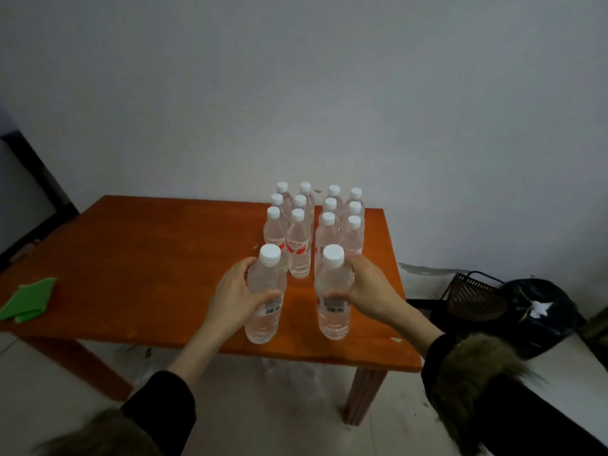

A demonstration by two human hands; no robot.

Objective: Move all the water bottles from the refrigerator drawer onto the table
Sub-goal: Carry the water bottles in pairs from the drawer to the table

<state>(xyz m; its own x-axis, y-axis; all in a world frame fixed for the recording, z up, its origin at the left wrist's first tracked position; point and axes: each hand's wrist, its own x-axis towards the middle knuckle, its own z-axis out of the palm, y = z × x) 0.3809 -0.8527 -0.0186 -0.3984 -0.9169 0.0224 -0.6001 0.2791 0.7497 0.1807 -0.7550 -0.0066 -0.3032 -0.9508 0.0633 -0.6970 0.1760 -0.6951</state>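
Two hands, each holding one water bottle upright over the near part of the orange desk (138, 258).

The left hand (235, 297) has its grip clamped around the left bottle (265, 299), thumb across the front just above the barcode label, and the right hand (365, 287) is clamped the same way around the right bottle (333, 296). Both bottles are clear with white caps; I cannot tell if their bases touch the desk. Behind them twelve more bottles (297, 245) stand on the desk in two double rows (three pairs in each), reaching to the far edge by the wall. A green cloth (29, 299) lies at the left edge of the desk, well apart from the bottles. On the floor at the right sit a dark basket (473, 294) and a black bag (539, 311) beside it.
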